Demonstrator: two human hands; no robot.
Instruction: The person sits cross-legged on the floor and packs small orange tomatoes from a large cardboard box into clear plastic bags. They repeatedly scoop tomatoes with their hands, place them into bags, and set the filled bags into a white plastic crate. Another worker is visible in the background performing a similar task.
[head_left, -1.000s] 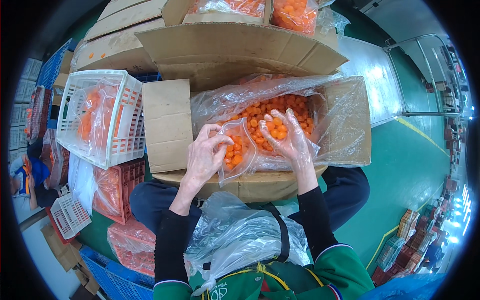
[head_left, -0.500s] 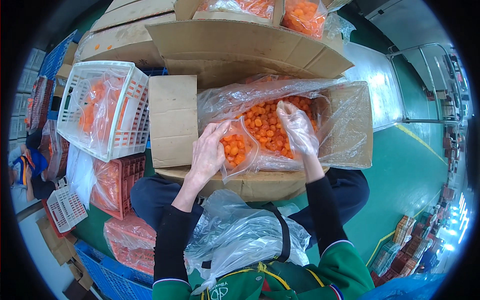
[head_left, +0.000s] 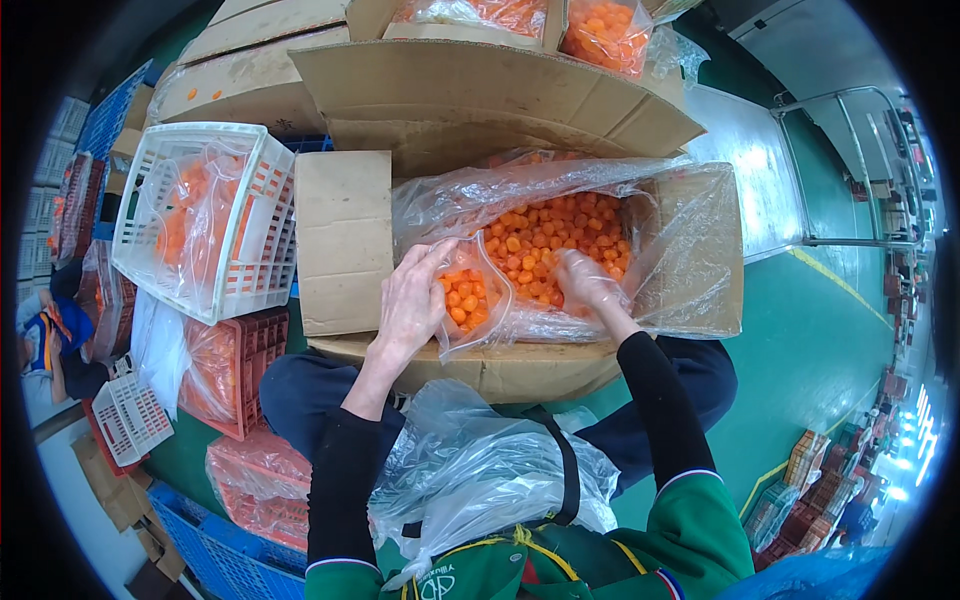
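My left hand (head_left: pixel 412 298) is closed on the rim of a clear plastic bag (head_left: pixel 497 318). Small round orange fruits (head_left: pixel 463 300) fill the part of the bag that shows. Beside it, my right hand (head_left: pixel 585 281), in a thin clear glove, reaches down into a loose heap of the same orange fruits (head_left: pixel 540 235). Its fingertips are blurred and partly hidden among them. The heap lies in a cardboard box (head_left: pixel 345 245) lined with clear plastic film (head_left: pixel 690 235). Both the bag and my hands are over this box, in front of my crossed legs.
At the left, a white crate (head_left: pixel 250 215) holds bagged orange pieces, with red crates (head_left: pixel 262 360) below it. More cardboard boxes (head_left: pixel 240 85) and a bag of orange fruits (head_left: pixel 607 40) stand behind. A metal cart (head_left: pixel 750 160) is at the right. Another person (head_left: pixel 50 345) sits far left.
My right hand has moved down and slightly towards me, from above the far part of the heap into the fruits nearer the bag. My left hand still holds the bag, almost unmoved.
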